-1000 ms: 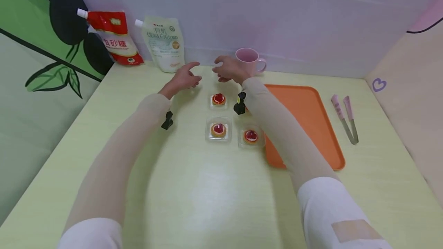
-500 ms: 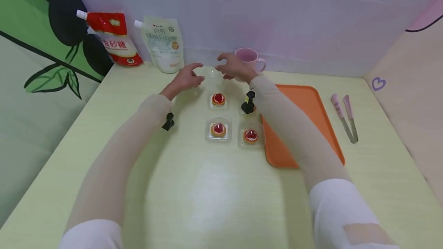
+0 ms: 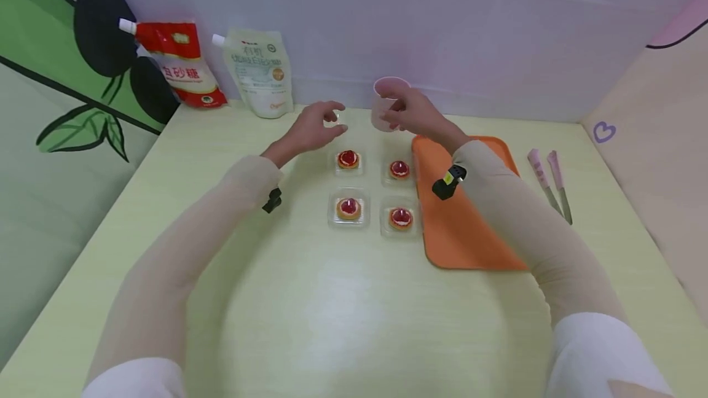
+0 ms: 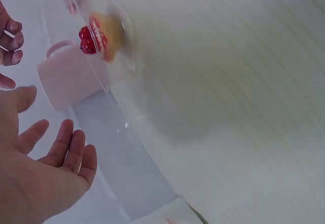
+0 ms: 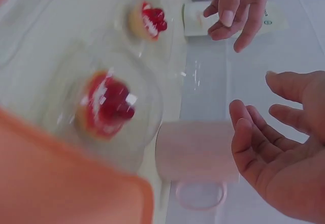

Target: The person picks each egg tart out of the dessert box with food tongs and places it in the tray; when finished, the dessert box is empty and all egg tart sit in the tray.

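My left hand hovers over the back of the table, fingers loosely bent and holding nothing. Near its fingertips stands a clear, see-through object, too faint to identify. My right hand is in front of the pink mug, hiding its handle side in the head view. The right wrist view shows a gap between thumb and fingers, with nothing gripped. Several small red-topped fruit tarts sit in clear plastic boxes before the hands: a back left tart, back right tart, front left tart and front right tart.
An orange tray lies right of the tarts, partly beneath the right forearm. Tongs with pink handles lie farther right. A red sugar pouch and a pale green pouch stand against the back wall at left.
My right hand has moved right, away from the left hand and across the mug, uncovering the back right tart. My left hand has shifted slightly right, toward the see-through object.
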### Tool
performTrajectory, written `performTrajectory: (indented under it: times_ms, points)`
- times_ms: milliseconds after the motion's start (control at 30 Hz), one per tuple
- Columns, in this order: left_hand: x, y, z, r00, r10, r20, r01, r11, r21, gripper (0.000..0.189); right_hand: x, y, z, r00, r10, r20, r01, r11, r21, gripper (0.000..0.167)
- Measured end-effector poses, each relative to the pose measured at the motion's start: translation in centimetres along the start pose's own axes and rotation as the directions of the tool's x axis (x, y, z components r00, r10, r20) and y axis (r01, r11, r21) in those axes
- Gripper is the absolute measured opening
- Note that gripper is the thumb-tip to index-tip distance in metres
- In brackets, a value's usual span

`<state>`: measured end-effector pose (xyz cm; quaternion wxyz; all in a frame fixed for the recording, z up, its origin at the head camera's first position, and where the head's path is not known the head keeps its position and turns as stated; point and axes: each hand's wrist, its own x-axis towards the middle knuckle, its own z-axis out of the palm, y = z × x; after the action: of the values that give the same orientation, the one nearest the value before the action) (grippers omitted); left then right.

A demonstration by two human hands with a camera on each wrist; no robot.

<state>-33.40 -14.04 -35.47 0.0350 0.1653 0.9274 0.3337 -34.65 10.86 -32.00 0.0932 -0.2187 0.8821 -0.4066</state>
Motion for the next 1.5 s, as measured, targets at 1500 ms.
performTrajectory:
  times_ms: [1500]
  points:
    - [1.2,6.7,7.3,0.931,0.130,0.342,-0.249,0.909,0.333,0.060,-7.0,6.2,1.6,0.984,-0.045,0.170,0.095,0.949,-0.300,0.069]
